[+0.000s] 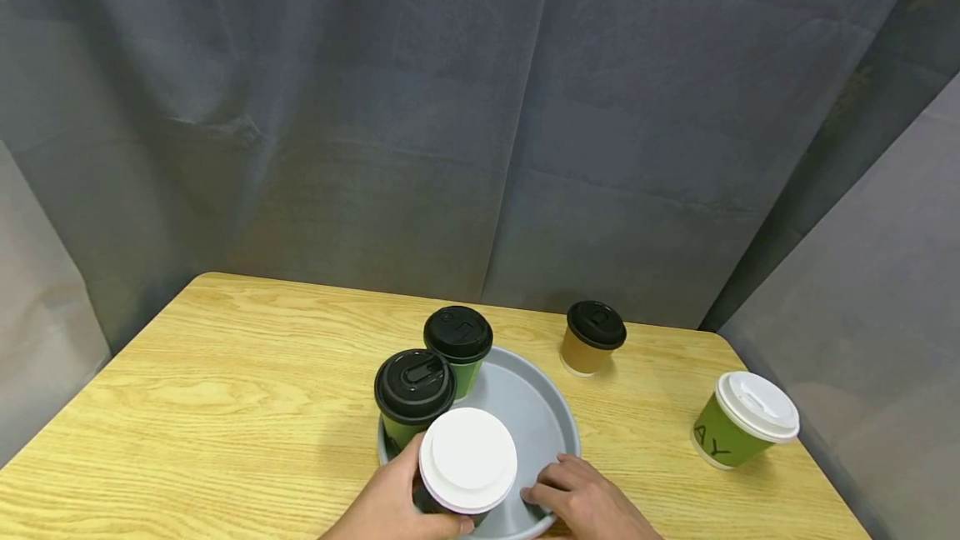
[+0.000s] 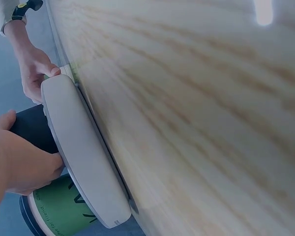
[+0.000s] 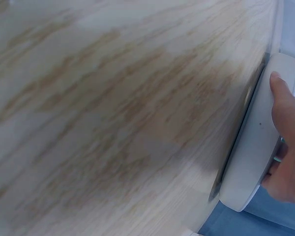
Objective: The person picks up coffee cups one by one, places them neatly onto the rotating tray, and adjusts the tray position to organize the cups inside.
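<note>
My left hand [image 1: 386, 508] is wrapped around a dark paper coffee cup with a white lid [image 1: 468, 460]. That cup stands upright over the near left part of a round grey tray [image 1: 553, 407]; its dark wall [image 2: 35, 129] shows in the left wrist view. On the tray's right side, my right hand [image 1: 588, 502] grips the rim, fingers over the inside and thumb [image 3: 280, 86] against the outer wall. Two green cups with black lids, one nearer [image 1: 414, 387] and one farther [image 1: 458, 333], stand on the tray's left side, close to my left hand.
Beyond the tray at right stands a brown cup with a black lid [image 1: 592, 338]. Farther right, near the table's side edge, is a green cup with a white lid [image 1: 745, 421]. Grey curtains [image 1: 375, 123] hang behind the wooden table [image 1: 225, 373] and at both sides.
</note>
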Demonstrator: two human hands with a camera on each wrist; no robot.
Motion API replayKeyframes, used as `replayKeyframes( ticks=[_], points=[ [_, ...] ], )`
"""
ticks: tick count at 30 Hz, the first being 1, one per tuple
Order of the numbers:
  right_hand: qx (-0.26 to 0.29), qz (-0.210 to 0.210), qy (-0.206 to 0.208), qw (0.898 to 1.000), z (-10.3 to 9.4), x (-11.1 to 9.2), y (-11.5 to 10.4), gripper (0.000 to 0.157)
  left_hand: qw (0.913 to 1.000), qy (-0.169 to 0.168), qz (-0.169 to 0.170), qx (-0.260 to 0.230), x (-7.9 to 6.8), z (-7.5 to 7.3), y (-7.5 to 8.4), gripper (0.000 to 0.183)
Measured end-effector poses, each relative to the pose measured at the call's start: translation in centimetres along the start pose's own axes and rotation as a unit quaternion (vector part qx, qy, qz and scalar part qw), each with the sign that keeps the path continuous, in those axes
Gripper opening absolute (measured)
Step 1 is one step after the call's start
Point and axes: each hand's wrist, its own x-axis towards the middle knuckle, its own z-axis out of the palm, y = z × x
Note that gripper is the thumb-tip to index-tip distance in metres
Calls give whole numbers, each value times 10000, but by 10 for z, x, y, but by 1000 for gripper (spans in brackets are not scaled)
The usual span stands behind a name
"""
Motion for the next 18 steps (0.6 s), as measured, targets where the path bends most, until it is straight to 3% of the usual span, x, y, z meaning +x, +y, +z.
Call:
replayKeyframes(
  ticks=[18],
  points=[
    [-32, 8, -26, 10000, 1, 0, 1, 49, 9998, -106, -35, 187, 2, 0, 1, 82]
  ],
)
